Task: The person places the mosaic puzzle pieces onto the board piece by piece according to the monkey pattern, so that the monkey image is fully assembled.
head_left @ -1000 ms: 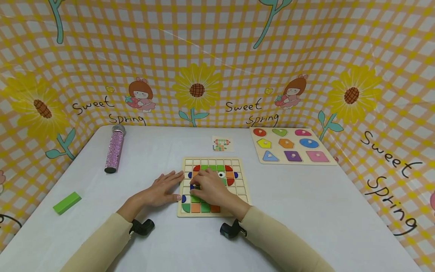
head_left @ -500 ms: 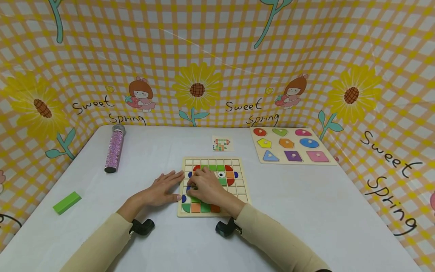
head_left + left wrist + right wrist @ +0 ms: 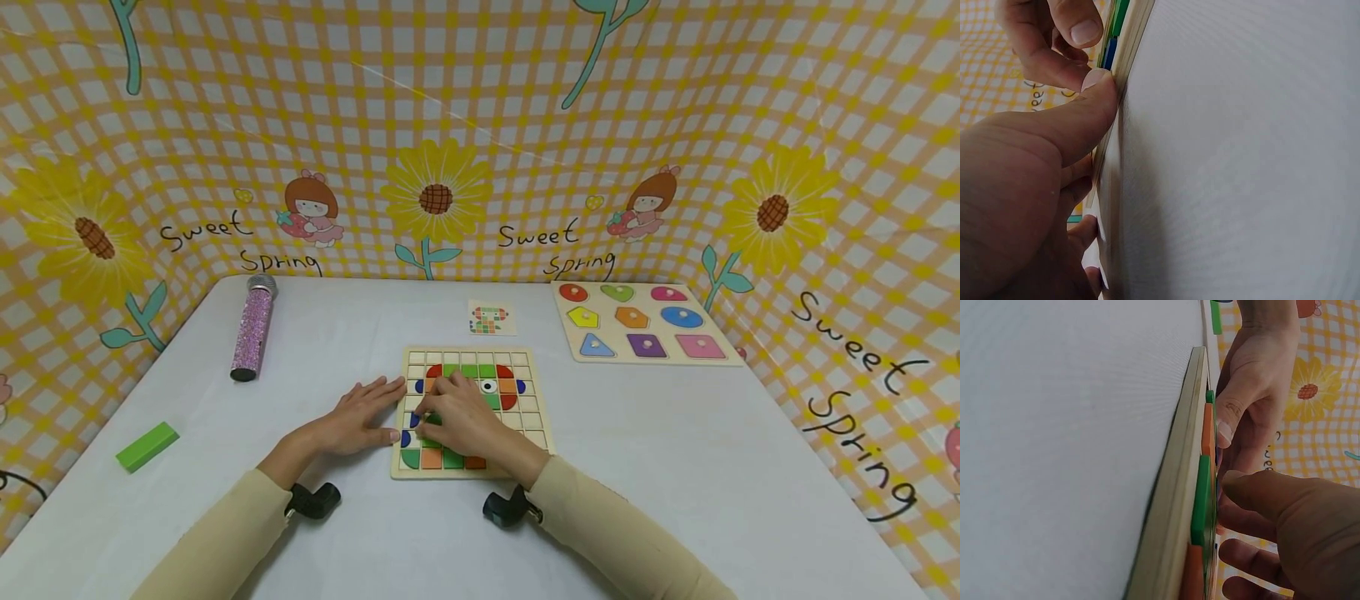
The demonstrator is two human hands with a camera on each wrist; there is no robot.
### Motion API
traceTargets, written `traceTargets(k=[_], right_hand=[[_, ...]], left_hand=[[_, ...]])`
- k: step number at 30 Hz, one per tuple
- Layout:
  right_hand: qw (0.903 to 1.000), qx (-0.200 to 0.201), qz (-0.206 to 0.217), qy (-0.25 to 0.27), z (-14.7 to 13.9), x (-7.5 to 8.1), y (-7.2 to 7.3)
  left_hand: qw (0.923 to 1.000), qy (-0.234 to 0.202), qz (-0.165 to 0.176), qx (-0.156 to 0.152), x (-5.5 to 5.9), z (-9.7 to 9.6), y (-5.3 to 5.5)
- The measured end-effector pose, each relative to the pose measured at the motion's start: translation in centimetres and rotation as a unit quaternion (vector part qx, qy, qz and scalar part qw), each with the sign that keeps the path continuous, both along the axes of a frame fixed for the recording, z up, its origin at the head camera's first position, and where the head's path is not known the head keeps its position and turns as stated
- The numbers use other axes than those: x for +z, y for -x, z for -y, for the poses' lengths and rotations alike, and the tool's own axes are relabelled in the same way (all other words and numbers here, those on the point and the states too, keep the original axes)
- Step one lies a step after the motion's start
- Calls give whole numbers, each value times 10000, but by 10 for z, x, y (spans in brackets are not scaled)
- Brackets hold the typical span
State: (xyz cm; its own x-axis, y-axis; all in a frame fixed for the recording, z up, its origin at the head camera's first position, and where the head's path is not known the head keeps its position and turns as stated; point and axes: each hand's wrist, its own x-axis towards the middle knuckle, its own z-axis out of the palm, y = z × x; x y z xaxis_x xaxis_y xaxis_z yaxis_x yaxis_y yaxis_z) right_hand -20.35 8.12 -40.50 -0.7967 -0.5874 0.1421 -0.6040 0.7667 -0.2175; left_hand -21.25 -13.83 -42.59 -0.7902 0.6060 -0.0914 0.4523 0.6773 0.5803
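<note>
A light wooden grid board (image 3: 532, 467) lies in the middle of the table, bearing red, green, orange and blue tiles and a white eye piece. My right hand (image 3: 468, 417) is over its left half, thumb and forefinger on either side of a blue tile (image 3: 415, 420) in the left columns. Some tiles are hidden under this hand. My left hand (image 3: 356, 418) lies flat beside the board, fingers spread, its thumb and forefinger against the left edge. In the right wrist view, the right thumb (image 3: 1254, 487) is low beside the tiles, near a green one (image 3: 1200, 500).
Behind the board lies a small pattern card (image 3: 492, 317). A knobbed shape puzzle (image 3: 645, 322) is at the back right. A glittery pink microphone (image 3: 253, 329) and a green block (image 3: 147, 447) lie on the left. Patterned cloth surrounds the table.
My right hand has moved slightly left, and the blue tile at its fingertips now sits further left and a little nearer on the board. My left hand stays put.
</note>
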Motion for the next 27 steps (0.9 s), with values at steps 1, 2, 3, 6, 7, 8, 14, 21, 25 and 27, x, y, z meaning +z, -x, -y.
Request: traceTargets(k=[1, 2, 3, 6, 7, 8, 14, 21, 25, 27], right_hand=[[10000, 12, 5, -20, 0, 0, 0], [10000, 18, 6, -40, 0, 0, -1], [10000, 28, 8, -47, 1, 0, -1], [10000, 70, -4, -63, 2, 1, -1], [9999, 80, -5, -75, 2, 1, -1], [9999, 88, 0, -81, 3, 1, -1], [9998, 114, 62, -164, 7, 1, -2], [9998, 82, 176, -100, 10, 4, -3], [9999, 75, 144, 2, 7, 5, -4], [9998, 64, 147, 84, 5, 7, -4]], left_hand=[[10000, 2, -12, -3, 0, 0, 0], [10000, 18, -10, 6, 0, 0, 0], [10000, 27, -33, 1, 0, 0, 0], [10000, 50, -17, 16, 1, 0, 0], [10000, 37, -27, 13, 1, 0, 0], [10000, 33, -34, 9, 1, 0, 0], [10000, 7, -84, -50, -1, 1, 0], [9998, -3, -158, -92, 0, 1, -1], [9999, 12, -148, -81, 0, 0, 0], [9999, 31, -148, -69, 0, 0, 0]])
